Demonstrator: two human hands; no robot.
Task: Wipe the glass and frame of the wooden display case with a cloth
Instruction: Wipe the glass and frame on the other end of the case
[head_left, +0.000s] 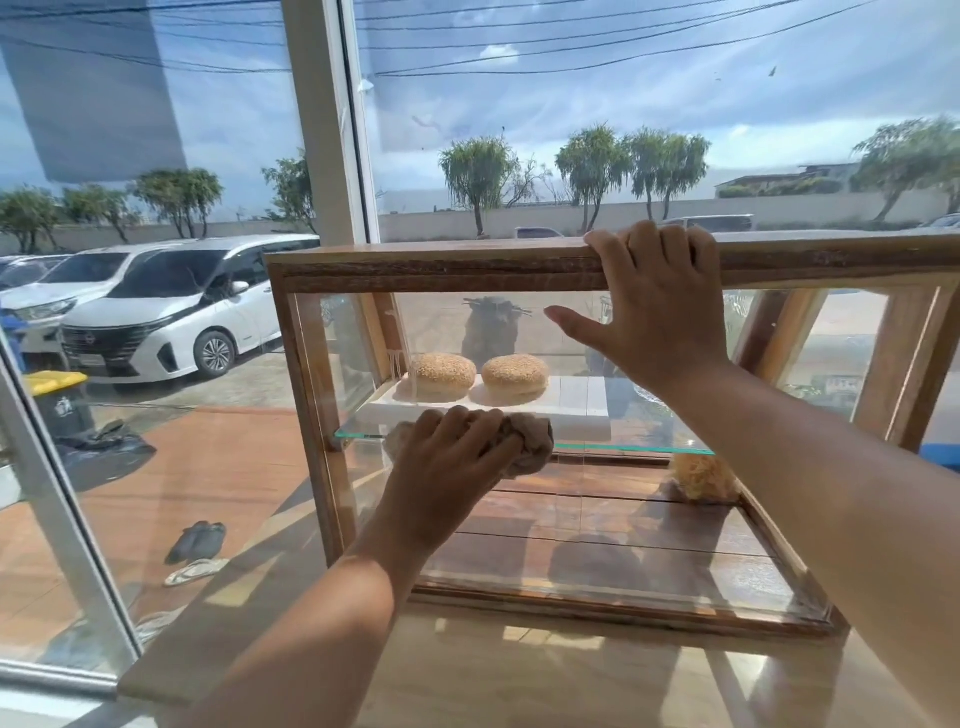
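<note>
The wooden display case (467, 267) stands on a light wooden counter, its glass front (597, 525) facing me. My left hand (447, 467) presses a crumpled brown cloth (535, 441) against the glass near the left middle, at the level of the inner glass shelf. My right hand (660, 306) rests on the case's top rail, fingers curled over the edge and thumb stretched left across the glass. Two sesame buns (441, 371) sit on a white tray (582, 400) inside.
The counter (519, 675) runs along a large window with a white post (322, 119). Outside are parked white cars (171, 312), a yellow-lidded bin and sandals on red paving. A pale fuzzy object (701, 475) lies inside the case at the right.
</note>
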